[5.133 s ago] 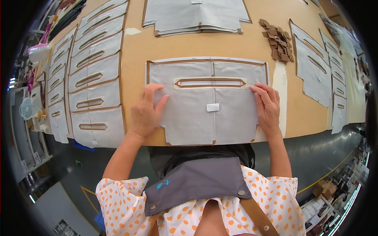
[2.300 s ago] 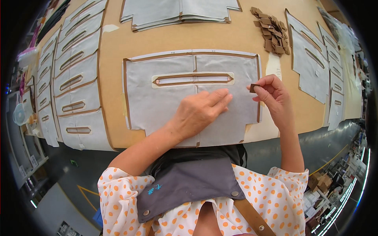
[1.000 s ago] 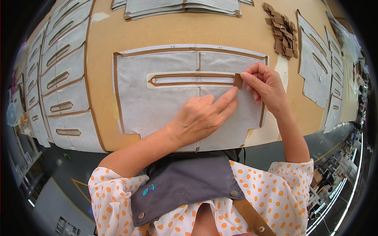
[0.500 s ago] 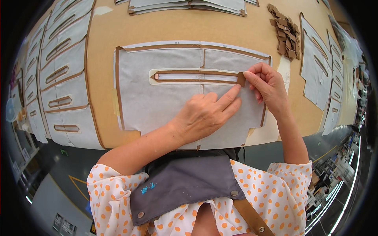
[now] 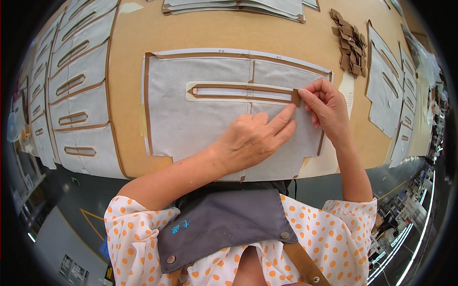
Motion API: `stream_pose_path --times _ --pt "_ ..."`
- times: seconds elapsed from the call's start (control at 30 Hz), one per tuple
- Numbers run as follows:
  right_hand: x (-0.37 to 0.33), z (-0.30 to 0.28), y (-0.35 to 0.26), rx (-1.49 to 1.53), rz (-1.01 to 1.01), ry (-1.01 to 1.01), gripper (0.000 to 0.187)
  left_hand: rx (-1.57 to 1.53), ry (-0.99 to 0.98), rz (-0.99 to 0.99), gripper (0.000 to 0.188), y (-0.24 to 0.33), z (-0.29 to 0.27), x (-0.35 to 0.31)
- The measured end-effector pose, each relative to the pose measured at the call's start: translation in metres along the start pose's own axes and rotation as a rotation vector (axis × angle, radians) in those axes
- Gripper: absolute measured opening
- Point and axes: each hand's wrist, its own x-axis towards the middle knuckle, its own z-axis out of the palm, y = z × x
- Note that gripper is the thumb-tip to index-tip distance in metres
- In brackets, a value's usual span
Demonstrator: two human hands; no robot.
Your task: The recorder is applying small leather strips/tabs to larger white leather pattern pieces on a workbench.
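Observation:
A grey fabric panel with brown-edged borders lies flat in front of me. In its middle runs a long narrow slot with a white zipper strip inside a brown frame. A small brown rectangular tab covers the slot's right end. My right hand pinches the tab's right edge between thumb and index finger, the other fingers curled. From the left, my left hand lies over the panel, index finger stretched to the tab's lower edge and holding nothing.
A pile of brown tabs lies at the far right of the tan table. Similar slotted panels overlap at the left and right. More panels are stacked at the far edge.
The panel and tables sit slightly further right in the picture. Both hands keep nearly the same pose at the tab.

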Motion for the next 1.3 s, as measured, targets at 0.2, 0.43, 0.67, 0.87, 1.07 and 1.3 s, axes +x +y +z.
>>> stream_pose_path --times 0.2,0.43,0.67,0.87,1.07,1.3 --pt "0.0 0.001 0.001 -0.016 -0.001 0.013 0.019 0.001 0.011 0.006 0.031 0.0 0.0 0.0" --pt "0.0 0.002 -0.002 -0.03 0.002 0.022 0.021 -0.007 -0.002 0.009 0.031 0.0 0.001 0.001" --pt "0.0 0.004 -0.006 -0.044 0.009 0.046 0.022 0.006 -0.014 0.019 0.031 -0.001 -0.001 0.002" --pt "-0.001 0.006 -0.003 -0.002 -0.051 0.083 0.024 -0.028 0.012 0.034 0.03 -0.003 -0.003 0.002" --pt "-0.026 0.002 0.02 0.038 -0.28 0.223 0.021 -0.257 0.202 -0.119 0.019 -0.013 -0.02 0.021" --pt "-0.043 0.025 0.051 -0.606 -0.787 0.275 0.051 -0.273 -0.094 -0.422 0.031 -0.037 -0.014 0.083"
